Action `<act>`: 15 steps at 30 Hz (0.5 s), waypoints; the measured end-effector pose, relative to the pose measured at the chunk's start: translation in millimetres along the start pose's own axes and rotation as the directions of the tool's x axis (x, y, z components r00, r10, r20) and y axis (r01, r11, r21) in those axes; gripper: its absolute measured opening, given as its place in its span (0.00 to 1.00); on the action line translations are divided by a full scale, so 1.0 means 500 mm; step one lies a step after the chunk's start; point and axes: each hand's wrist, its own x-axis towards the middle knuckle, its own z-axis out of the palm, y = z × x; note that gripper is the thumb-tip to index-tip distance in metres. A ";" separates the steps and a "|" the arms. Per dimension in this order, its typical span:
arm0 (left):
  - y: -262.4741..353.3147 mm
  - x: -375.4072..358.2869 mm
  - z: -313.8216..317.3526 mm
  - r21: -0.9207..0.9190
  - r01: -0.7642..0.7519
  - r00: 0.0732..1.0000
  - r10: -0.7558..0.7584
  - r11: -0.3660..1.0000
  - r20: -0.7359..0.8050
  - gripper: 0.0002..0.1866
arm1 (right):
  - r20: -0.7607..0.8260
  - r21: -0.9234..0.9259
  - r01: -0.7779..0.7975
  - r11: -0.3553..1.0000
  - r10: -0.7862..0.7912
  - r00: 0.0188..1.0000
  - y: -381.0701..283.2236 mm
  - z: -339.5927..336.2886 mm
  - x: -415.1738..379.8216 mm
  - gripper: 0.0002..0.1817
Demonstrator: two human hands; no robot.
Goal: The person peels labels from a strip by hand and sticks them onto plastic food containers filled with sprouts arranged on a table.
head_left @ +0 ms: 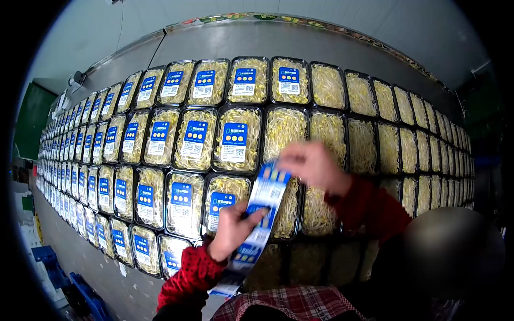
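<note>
A long strip of blue-and-white printed labels runs diagonally from the middle of the view down toward my lap. My left hand is closed on it partway along, thumb on top. At the strip's upper end, my right hand, slightly blurred, pinches the end label. Beneath both hands are black trays of bean sprouts. Just left of the strip's top is a labelled sprout tray. The sprout tray beyond my right hand bears no label. My left hand partly covers another labelled tray.
Several rows of sprout trays stretch across a metal table; those on the left carry labels, while an unlabelled tray is among those on the right. A blurred round dark shape blocks the lower right. Blue crates stand at lower left.
</note>
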 end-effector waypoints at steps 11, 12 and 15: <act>0.006 -0.083 -0.029 0.234 -0.180 0.984 0.174 0.956 0.046 0.10 | 0.083 -0.424 -0.145 0.894 0.198 0.977 0.022 -0.007 0.037 0.34; 0.007 -0.090 -0.026 0.240 -0.197 0.980 0.193 0.951 0.042 0.08 | 0.284 -0.107 -0.255 0.961 0.276 0.918 0.004 0.022 -0.004 0.28; -0.007 -0.124 -0.015 0.307 -0.313 0.945 0.328 0.899 0.004 0.11 | 0.410 0.230 -0.379 0.896 0.264 0.873 -0.034 0.093 -0.126 0.13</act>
